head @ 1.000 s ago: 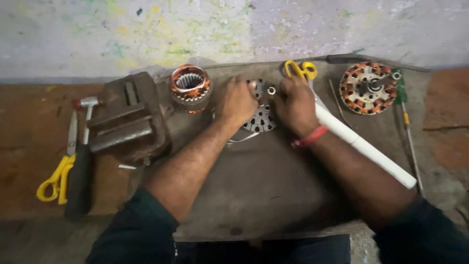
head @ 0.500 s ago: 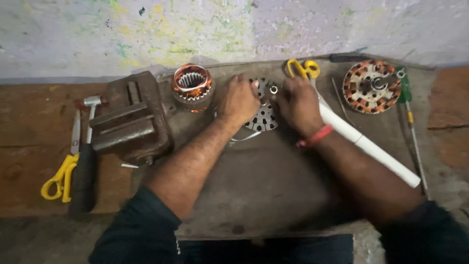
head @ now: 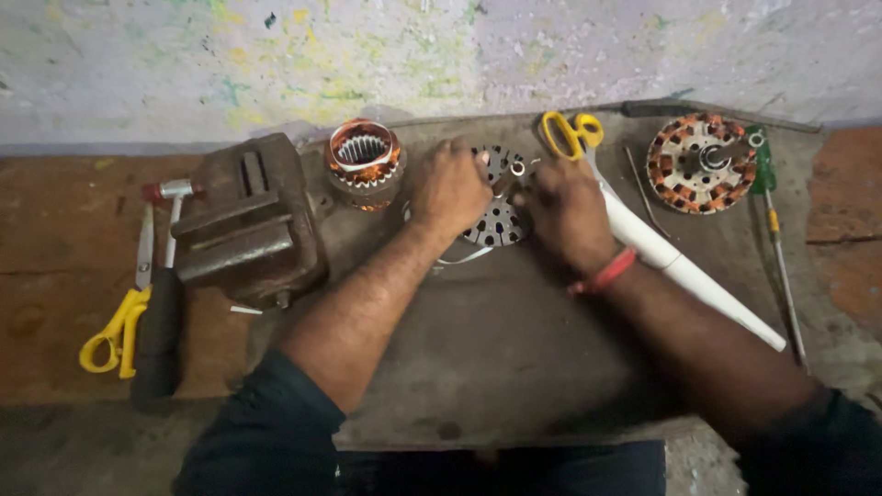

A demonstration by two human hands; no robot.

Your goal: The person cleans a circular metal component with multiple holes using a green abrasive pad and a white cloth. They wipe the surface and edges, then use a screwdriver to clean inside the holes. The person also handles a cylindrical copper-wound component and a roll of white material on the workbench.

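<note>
Left hand: my left hand curls over the left edge of the bare round slotted steel stator core, fingers closed on its rim.
Right hand: my right hand grips the core's right side, fingers bent down around it; a red band sits at the wrist.
Where the core is: on the grey worktable, between the copper-wound cylindrical stator and the flat round copper-wound stator.
Nearby: yellow-handled scissors and a white tapered plastic tube just beside my right hand; a rusty iron bench vise to the left.
Doing it well: I judge both grips should stay even, so the core sits flat and does not rock.
Since earlier: both hands stay clamped on the core, in the same spot; only my view shifts slightly.
</note>
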